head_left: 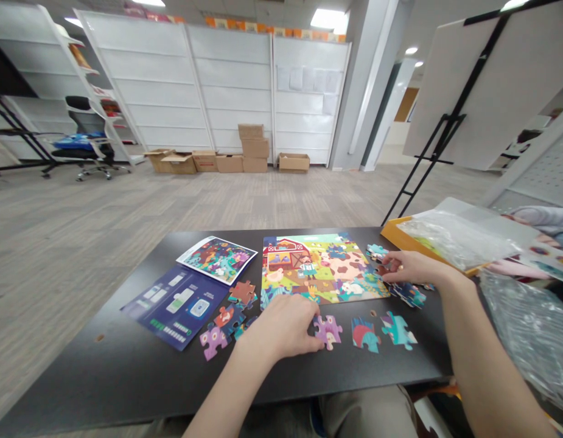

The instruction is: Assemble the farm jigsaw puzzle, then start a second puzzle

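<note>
My left hand (293, 328) rests at the middle of the black table (139, 377), its fingertips at the left edge of a purple puzzle piece (328, 331). To the right of that lie a red and teal piece (366, 335) and a teal piece (398, 330). My right hand (402, 267) is over a pile of dark blue pieces (411, 295), fingers curled around a brownish piece (381, 269). A farm picture puzzle (322, 269) lies between the hands. More pieces, among them a brown one (243, 293) and a purple one (213, 342), lie left of my left hand.
A purple-blue leaflet (176, 304) and a picture sheet (217, 260) lie at the table's left. At the right stand an orange-edged box (411, 236) with plastic wrap and more clear plastic (532, 340). Behind the table is a black easel stand (439, 149).
</note>
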`<state>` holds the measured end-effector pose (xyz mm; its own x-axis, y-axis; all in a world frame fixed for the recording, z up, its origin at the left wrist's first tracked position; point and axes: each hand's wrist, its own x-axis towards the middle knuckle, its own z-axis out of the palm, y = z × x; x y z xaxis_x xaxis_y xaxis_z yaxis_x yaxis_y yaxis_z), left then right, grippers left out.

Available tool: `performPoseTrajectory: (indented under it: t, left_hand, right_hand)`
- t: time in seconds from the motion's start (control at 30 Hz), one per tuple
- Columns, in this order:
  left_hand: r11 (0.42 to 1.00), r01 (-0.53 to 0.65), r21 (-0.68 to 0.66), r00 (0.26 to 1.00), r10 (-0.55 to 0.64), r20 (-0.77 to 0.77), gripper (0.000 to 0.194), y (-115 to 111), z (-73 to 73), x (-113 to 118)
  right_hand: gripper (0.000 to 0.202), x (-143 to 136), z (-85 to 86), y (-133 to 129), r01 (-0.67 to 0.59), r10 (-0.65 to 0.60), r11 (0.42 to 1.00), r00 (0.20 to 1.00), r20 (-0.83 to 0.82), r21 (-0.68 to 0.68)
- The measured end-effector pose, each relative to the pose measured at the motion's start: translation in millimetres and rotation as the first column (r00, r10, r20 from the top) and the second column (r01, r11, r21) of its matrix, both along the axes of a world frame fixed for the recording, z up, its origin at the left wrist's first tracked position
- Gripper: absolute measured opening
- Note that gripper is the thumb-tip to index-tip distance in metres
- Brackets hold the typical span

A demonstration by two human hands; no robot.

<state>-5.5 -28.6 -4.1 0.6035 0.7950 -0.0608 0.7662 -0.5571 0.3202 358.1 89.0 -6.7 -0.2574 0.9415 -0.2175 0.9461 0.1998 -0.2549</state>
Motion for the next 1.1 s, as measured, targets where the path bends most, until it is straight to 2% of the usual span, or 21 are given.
performPoseTrajectory:
  t: [0.13, 0.23, 0.3, 0.37, 0.47, 0.57, 0.73, 0.87, 1.0, 1.1]
  left_hand:
    - [1.000, 0.009, 0.002, 0.999, -0.009, 0.047, 0.028, 0.2, 5.1, -2.9]
    - [0.998, -0.026, 0.060, 0.994, 0.019, 0.103, 0.027, 2.1, 9.4, -8.1]
    - [0.992, -0.052, 0.115, 0.990, 0.036, 0.134, 0.028, 4.9, 10.7, -11.7]
    - [0.982, -0.071, 0.174, 0.987, 0.044, 0.153, 0.030, 8.8, 10.5, -13.9]
    - [0.967, -0.077, 0.243, 0.989, 0.043, 0.145, 0.031, 15.3, 8.6, -13.6]
    - [0.959, -0.079, 0.272, 0.991, 0.045, 0.127, 0.034, 20.7, 5.8, -9.9]
    - [0.957, -0.073, 0.280, 0.991, 0.039, 0.126, 0.035, 24.8, 1.3, -3.7]
    - [0.955, -0.073, 0.288, 0.991, 0.037, 0.128, 0.032, 25.4, -1.4, -1.6]
    - [0.951, -0.065, 0.302, 0.995, 0.037, 0.096, 0.028, 25.3, -2.5, 1.1]
    - [0.950, -0.062, 0.305, 0.996, 0.039, 0.084, 0.027, 24.9, -2.1, 3.3]
  right_hand:
    - [0.043, -2.8, 5.7, -0.1, 0.050, -0.047, 0.989, 0.999, -0.023, 0.138]
    - [0.044, -16.8, 14.6, -4.6, 0.047, -0.017, 0.978, 0.989, -0.147, 0.204]
    - [0.049, -32.9, 19.9, -10.7, -0.005, 0.052, 0.988, 0.951, -0.304, 0.156]
    - [0.052, -51.8, 22.7, -17.7, -0.114, 0.128, 0.992, 0.870, -0.477, 0.057]
    - [0.051, -76.6, 20.9, -25.5, -0.283, 0.201, 0.958, 0.762, -0.616, -0.037]
    - [0.047, -89.4, 15.3, -28.1, -0.387, 0.234, 0.917, 0.721, -0.652, -0.099]
    - [0.043, -94.5, 10.0, -31.3, -0.506, 0.230, 0.836, 0.676, -0.700, -0.214]
    - [0.040, -100.0, 7.7, -34.3, -0.573, 0.255, 0.772, 0.675, -0.692, -0.274]
    - [0.039, -104.7, 3.5, -33.6, -0.557, 0.245, 0.778, 0.696, -0.675, -0.292]
    - [0.042, -106.8, 1.7, -32.9, -0.566, 0.288, 0.780, 0.704, -0.649, -0.267]
